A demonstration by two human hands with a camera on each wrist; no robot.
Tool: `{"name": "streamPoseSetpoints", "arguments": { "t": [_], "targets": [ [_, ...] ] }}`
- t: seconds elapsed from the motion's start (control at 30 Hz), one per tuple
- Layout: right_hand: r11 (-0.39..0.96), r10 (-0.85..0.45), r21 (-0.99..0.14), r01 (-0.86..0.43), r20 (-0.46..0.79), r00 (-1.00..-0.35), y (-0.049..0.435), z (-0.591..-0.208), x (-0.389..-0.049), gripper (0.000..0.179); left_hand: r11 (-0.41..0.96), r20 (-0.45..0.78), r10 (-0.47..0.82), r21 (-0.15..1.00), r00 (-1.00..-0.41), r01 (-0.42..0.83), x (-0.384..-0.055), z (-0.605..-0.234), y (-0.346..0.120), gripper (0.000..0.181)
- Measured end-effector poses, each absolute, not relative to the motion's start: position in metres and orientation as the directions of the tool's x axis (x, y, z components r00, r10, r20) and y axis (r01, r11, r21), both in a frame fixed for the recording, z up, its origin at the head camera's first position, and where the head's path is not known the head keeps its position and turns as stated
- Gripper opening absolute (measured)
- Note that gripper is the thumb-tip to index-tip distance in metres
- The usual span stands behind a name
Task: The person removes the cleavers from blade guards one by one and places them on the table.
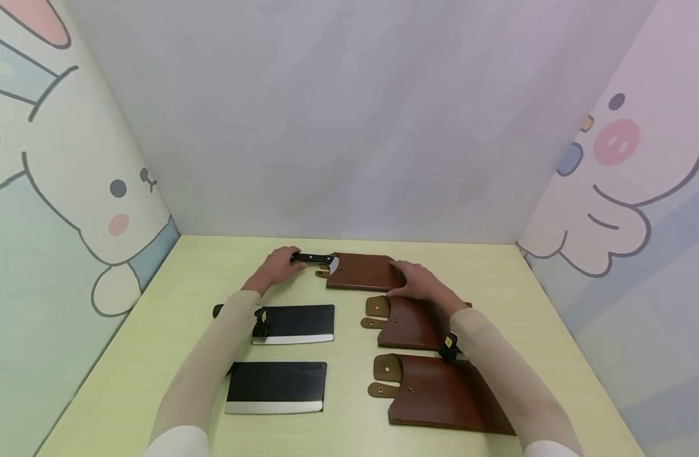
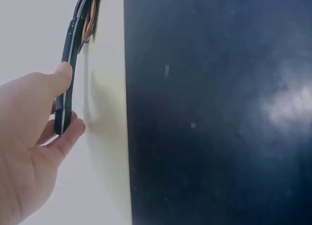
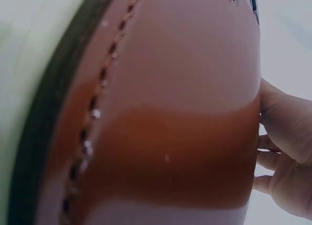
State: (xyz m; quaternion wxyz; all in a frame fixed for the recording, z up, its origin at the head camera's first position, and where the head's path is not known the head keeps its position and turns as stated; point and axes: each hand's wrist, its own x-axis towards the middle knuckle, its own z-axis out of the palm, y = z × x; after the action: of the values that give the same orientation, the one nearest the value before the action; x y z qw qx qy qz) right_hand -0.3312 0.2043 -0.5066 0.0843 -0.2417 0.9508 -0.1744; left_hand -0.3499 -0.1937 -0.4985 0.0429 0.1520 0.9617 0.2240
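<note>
At the back of the table, a cleaver with a black riveted handle (image 1: 312, 258) has its blade mostly inside a brown leather sheath (image 1: 363, 271). Thumb and fingers of my left hand (image 1: 279, 265) pinch the handle's end, which the left wrist view shows closely (image 2: 66, 83). My right hand (image 1: 419, 280) grips the sheath's right end, thumb on the near side and fingers on the far side. Brown leather (image 3: 185, 98) fills much of the right wrist view and hides the fingertips of that hand (image 3: 292, 152).
Two bare black-bladed cleavers lie at the left, one in the middle (image 1: 303, 320) and one nearer (image 1: 275, 382). Two brown sheaths with unfastened straps lie at the right, a middle one (image 1: 409, 324) and a nearer one (image 1: 440, 393). My forearms pass over them. Walls enclose the table (image 1: 349, 381).
</note>
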Motion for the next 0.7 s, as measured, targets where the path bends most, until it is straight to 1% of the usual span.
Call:
{"name": "streamPoseSetpoints", "arguments": {
  "t": [0.13, 0.27, 0.37, 0.5, 0.7],
  "targets": [
    [0.824, -0.478, -0.381, -0.419, -0.071, -0.875, 0.204, -0.506, -0.331, 0.092, 0.851, 0.026, 0.296, 0.447, -0.955, 0.276, -0.349, -0.496, -0.194, 0.051],
    [0.82, -0.467, -0.396, -0.412, -0.048, -0.883, 0.208, -0.503, -0.329, 0.094, 0.833, 0.044, 0.294, 0.479, -0.955, 0.278, -0.348, -0.494, -0.194, 0.049],
    [0.813, -0.461, -0.41, -0.415, -0.016, -0.887, 0.212, -0.499, -0.328, 0.097, 0.815, 0.059, 0.3, 0.503, -0.952, 0.288, -0.347, -0.492, -0.194, 0.05],
    [0.796, -0.46, -0.433, -0.423, 0.022, -0.888, 0.214, -0.492, -0.326, 0.098, 0.807, 0.09, 0.305, 0.505, -0.948, 0.307, -0.344, -0.489, -0.194, 0.051],
    [0.776, -0.472, -0.452, -0.44, 0.049, -0.88, 0.217, -0.483, -0.321, 0.093, 0.797, 0.124, 0.305, 0.509, -0.944, 0.325, -0.336, -0.485, -0.193, 0.056]
  ]
}}
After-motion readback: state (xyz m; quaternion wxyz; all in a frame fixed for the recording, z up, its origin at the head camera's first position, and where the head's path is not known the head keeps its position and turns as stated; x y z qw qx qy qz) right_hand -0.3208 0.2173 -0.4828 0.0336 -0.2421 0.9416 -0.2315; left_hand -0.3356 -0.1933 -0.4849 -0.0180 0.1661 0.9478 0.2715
